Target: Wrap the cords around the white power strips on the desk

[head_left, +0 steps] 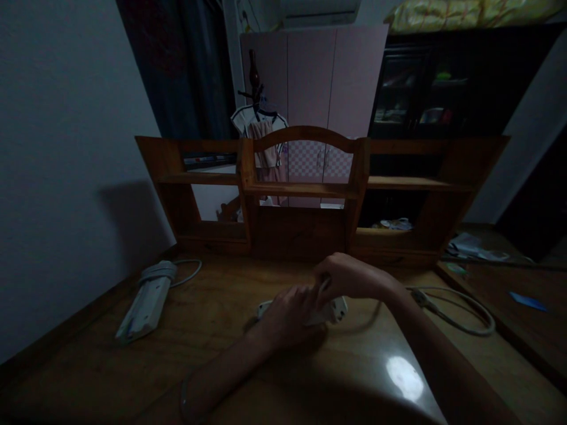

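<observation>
A white power strip (pixel 333 309) lies on the wooden desk (pixel 212 354) in front of me, mostly covered by my hands. My left hand (pixel 287 319) rests on its left part with fingers curled around it. My right hand (pixel 349 277) reaches over from the right, its fingers pinched together at the top of the strip; what they hold is hidden in the dim light. A white cable (pixel 460 307) loops away from the strip to the right.
A second white power strip (pixel 144 301) with its cord lies at the desk's left, near the wall. A wooden shelf unit (pixel 301 195) stands along the desk's back edge. A pink wardrobe (pixel 319 82) and dark cabinet stand behind. Papers lie at the right.
</observation>
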A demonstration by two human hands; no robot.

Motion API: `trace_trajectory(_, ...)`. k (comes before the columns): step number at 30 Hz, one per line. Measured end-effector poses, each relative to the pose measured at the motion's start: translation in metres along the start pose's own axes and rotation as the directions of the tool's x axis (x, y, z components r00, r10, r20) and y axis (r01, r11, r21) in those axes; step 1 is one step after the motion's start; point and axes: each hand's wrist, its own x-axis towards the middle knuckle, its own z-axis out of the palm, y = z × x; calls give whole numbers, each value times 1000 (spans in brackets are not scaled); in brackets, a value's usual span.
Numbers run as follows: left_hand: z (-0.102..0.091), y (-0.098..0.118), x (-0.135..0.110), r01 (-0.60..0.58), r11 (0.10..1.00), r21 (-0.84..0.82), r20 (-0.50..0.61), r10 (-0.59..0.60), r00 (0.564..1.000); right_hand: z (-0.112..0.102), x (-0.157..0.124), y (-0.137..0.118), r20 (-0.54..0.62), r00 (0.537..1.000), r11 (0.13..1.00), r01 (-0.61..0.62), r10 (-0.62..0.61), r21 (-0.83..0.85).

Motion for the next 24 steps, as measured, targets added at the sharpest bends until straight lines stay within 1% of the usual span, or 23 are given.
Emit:
trace_trajectory(2, 2, 0, -1, -120, 993, 6, 19, 120, 993, -3, 0, 10, 73, 997, 984, 14, -27, 179)
trace_trajectory(3, 1, 0, -2, -162, 987, 1, 4, 162, 987, -5, -1, 14, 99, 994, 965, 18, -46, 261)
trace_trajectory(4, 1, 0, -2, -179, 984, -6, -26, 179, 984, -8, -2, 17, 108, 992, 942, 21, -60, 334)
trace_trajectory(6, -1, -2, -2, -158, 987, -16, -103, 155, 983, -13, -3, 21, 84, 994, 897, 22, -66, 442)
trace_trajectory(8, -4, -4, -2, -108, 994, -9, -165, 105, 981, -16, -4, 24, 56, 997, 862, 12, -47, 506)
trace_trajectory(9, -5, -6, -2, -102, 995, 1, -174, 100, 980, -16, -4, 26, 51, 998, 849, 6, -39, 529)
trace_trajectory(11, -5, -9, -3, -155, 988, 24, -167, 157, 973, -14, -2, 29, 74, 996, 826, 2, -52, 564)
trace_trajectory(13, -5, -12, -5, -239, 970, 39, -169, 242, 955, -10, 1, 33, 102, 992, 812, 3, -77, 583)
trace_trajectory(15, -5, -13, -6, -291, 956, 39, -205, 293, 934, -6, 4, 36, 111, 990, 800, 6, -90, 600)
trace_trajectory(17, -4, -12, -7, -294, 956, 16, -249, 288, 925, -4, 5, 38, 112, 989, 777, 6, -97, 629)
trace_trajectory(19, -4, -11, -8, -280, 960, -6, -267, 269, 926, -2, 5, 39, 125, 986, 750, -3, -107, 662)
trace_trajectory(21, -5, -10, -9, -252, 967, -36, -283, 232, 931, -1, 4, 40, 132, 986, 726, -14, -106, 687)
trace_trajectory(24, -6, -9, -10, -190, 975, -114, -339, 142, 930, 3, 6, 41, 85, 995, 708, -18, -60, 706)
